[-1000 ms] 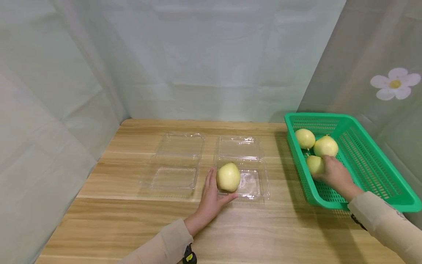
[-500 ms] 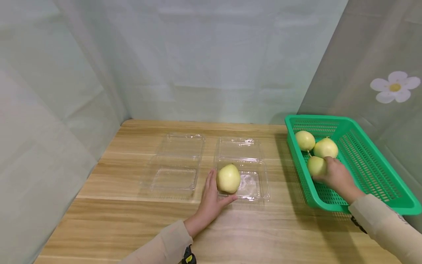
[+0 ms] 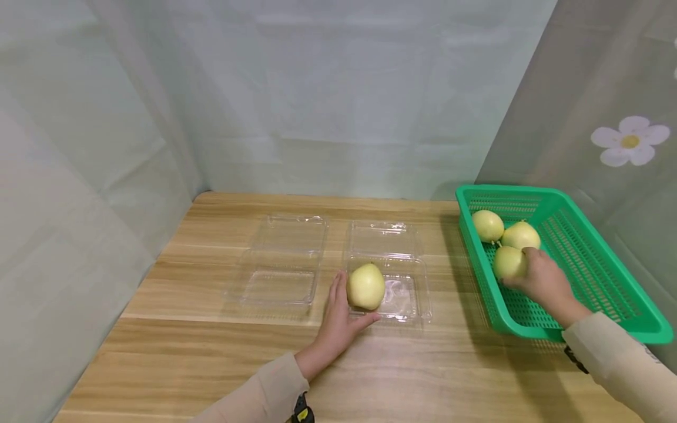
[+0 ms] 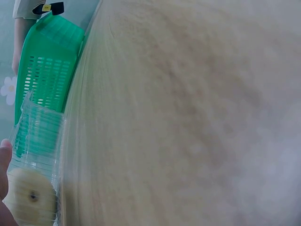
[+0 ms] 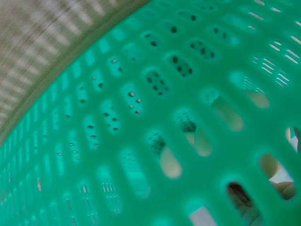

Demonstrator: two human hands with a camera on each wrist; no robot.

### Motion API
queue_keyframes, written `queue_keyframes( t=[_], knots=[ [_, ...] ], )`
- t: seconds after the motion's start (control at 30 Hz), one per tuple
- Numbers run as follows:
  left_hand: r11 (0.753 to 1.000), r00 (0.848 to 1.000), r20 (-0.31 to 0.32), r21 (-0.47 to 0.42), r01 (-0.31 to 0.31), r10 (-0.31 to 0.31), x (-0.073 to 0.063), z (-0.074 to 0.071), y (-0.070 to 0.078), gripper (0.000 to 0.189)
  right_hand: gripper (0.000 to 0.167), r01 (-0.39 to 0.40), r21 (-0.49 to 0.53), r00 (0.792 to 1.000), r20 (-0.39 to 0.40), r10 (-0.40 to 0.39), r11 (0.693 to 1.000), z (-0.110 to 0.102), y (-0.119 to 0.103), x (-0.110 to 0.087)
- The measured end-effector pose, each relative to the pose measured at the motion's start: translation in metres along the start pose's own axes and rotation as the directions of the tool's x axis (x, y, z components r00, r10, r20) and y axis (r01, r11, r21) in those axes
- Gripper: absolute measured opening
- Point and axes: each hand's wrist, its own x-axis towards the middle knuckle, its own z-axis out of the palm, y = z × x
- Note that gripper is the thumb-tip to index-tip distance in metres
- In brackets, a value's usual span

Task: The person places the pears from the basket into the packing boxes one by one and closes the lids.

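Sleeves (image 3: 264, 388) of pale beige reach in from the bottom corners over a wood-grain surface (image 3: 402, 370), a black wristband (image 3: 302, 409) showing at the left cuff. Next comes the left hand (image 3: 338, 317), fingers extended and thumb spread around the near-left corner of a clear plastic container (image 3: 399, 296) with its lid folded back; it has stayed in that pose over the last second. Inside the container, at its left side, sits one pale yellow pear (image 3: 366, 286), close by those fingers; whether they touch it is hard to tell. To its left stands a matching clear container (image 3: 280, 286), also with its lid back. Further right, the right hand (image 3: 545, 282) reaches into a green slotted basket (image 3: 571, 235) and grips a second pear (image 3: 509, 262) from its right side. Here is the change: this pear has turned a little, so its stem, hidden a second ago, now points up and away. That suggests a grip being settled; the fruit remains inside the basket, and whether it has left the bottom cannot be told. Just beyond it lie two more pears (image 3: 488, 226), untouched, and behind everything hangs pale cloth (image 3: 344, 117).
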Motion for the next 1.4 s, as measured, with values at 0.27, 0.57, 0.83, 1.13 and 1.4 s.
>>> queue_keyframes(
  t=[0.27,0.57,0.83,1.13,1.4],
  knots=[
    [1.0,1.0,0.008,-0.007,0.005,-0.005,0.0,0.0,0.0,0.109,0.062,-0.007,-0.003,1.0,0.0,0.007,1.0,-0.008,-0.008,-0.001],
    [1.0,1.0,0.008,-0.009,0.003,-0.003,0.0,-0.001,0.0,0.11,0.07,-0.002,-0.017,1.0,-0.013,0.002,1.0,-0.014,-0.011,-0.004],
    [1.0,1.0,0.005,-0.008,0.001,-0.001,0.0,-0.001,0.0,0.109,0.071,0.008,-0.006,0.999,-0.035,-0.008,1.0,-0.022,-0.012,-0.006],
    [1.0,1.0,0.01,-0.019,0.008,-0.008,0.0,-0.001,0.001,0.109,0.07,0.002,-0.003,0.998,-0.061,-0.002,1.0,-0.031,-0.02,-0.008],
    [1.0,1.0,0.003,-0.006,-0.003,0.003,0.0,-0.001,-0.001,0.109,0.073,-0.002,0.014,0.999,-0.045,0.002,1.0,-0.039,-0.033,-0.011]
  ],
)
